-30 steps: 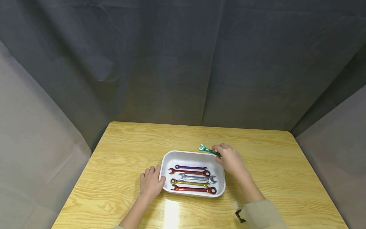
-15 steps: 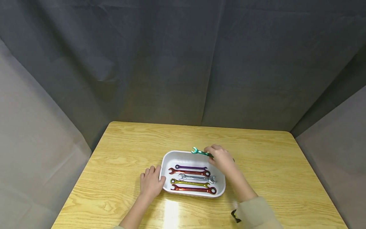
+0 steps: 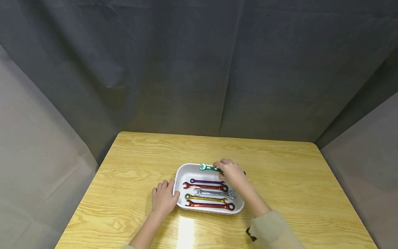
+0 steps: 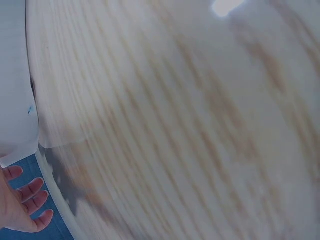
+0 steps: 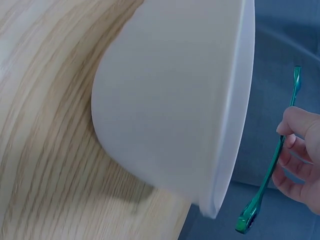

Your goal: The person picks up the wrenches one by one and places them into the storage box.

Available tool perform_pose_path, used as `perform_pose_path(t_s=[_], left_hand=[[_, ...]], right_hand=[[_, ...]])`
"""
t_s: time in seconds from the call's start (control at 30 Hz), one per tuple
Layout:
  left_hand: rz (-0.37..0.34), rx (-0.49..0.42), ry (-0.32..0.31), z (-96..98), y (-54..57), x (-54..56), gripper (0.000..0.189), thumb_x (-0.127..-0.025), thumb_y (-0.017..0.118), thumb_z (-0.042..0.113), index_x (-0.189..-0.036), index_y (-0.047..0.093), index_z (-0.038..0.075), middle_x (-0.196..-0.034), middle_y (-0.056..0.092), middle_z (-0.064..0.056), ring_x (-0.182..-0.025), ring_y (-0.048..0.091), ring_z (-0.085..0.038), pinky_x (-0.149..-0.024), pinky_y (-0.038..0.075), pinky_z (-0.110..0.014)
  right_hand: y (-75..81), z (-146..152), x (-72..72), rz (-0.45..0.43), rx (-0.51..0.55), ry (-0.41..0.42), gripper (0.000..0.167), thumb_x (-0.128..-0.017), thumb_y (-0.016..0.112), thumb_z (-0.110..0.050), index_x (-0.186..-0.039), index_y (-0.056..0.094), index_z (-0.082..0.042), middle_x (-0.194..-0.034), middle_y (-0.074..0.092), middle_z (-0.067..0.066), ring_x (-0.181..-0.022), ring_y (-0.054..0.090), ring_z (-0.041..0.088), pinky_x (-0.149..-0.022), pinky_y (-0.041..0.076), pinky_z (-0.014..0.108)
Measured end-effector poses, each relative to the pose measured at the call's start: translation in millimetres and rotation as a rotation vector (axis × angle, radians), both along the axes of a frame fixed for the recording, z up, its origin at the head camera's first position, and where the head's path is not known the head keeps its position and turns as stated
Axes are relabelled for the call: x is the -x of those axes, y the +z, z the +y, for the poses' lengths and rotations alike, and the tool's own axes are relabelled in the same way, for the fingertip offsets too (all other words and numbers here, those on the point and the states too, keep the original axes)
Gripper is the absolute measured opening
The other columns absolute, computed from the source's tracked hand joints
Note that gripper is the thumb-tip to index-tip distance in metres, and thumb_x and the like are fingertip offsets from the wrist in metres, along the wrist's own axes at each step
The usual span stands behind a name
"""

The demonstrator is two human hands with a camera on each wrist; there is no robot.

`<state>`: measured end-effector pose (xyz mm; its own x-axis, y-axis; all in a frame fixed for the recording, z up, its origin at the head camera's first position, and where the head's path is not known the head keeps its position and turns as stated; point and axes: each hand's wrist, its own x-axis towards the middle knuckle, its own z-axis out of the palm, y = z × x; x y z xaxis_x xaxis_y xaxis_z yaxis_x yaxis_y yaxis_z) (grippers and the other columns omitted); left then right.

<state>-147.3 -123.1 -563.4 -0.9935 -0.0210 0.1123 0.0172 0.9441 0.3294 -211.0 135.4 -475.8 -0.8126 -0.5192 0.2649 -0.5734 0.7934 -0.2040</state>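
Observation:
A green wrench (image 3: 209, 168) is pinched between the thumb and fingers of my right hand (image 3: 232, 173), over the far side of a white tray (image 3: 183, 172). In the right wrist view the green wrench (image 5: 272, 162) hangs beyond the tray's rim, held by its middle. My left hand (image 3: 164, 197) rests at the tray's left wall, thumb by the rim and fingers outside it. Inside the tray lie a purple wrench (image 3: 206, 181), a red wrench (image 3: 205, 187), a silver wrench (image 3: 212, 194), a yellow wrench (image 3: 206, 198) and another red wrench (image 3: 208, 205), roughly parallel.
The tray stands on a wood-grain table (image 3: 136, 155). Grey cloth (image 3: 174, 69) hangs behind the table and at both sides. A small black item (image 3: 250, 234) shows beside the right sleeve (image 3: 270, 226).
My right hand has moved left with the green wrench, from the tray's far right corner to over its far side. The left hand and the wrenches inside have stayed put.

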Motion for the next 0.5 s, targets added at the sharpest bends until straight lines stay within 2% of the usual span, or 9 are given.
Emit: perform_pose_path(t_s=[0.23, 0.5], left_hand=[[-0.001, -0.002, 0.003, -0.1, -0.2, 0.0, 0.046, -0.082, 0.050, 0.035, -0.123, 0.052, 0.014, -0.101, 0.053, -0.010, -0.092, 0.046, -0.027, -0.078, 0.033, -0.044], [-0.001, -0.003, 0.001, -0.3, 0.6, -0.5, 0.046, -0.082, 0.051, 0.034, -0.123, 0.052, 0.013, -0.101, 0.053, -0.010, -0.092, 0.046, -0.027, -0.078, 0.034, -0.044]], right_hand=[[-3.4, -10.6, 0.6, 0.026, 0.010, 0.058, 0.033, -0.071, 0.065, -0.001, -0.102, 0.066, -0.014, -0.091, 0.063, 0.002, -0.083, 0.060, 0.020, -0.060, 0.048, 0.030], [-14.3, -16.1, 3.5, 0.027, 0.006, 0.071, 0.032, -0.071, 0.067, -0.002, -0.100, 0.066, -0.015, -0.092, 0.062, 0.001, -0.082, 0.059, 0.019, -0.063, 0.049, 0.032]])
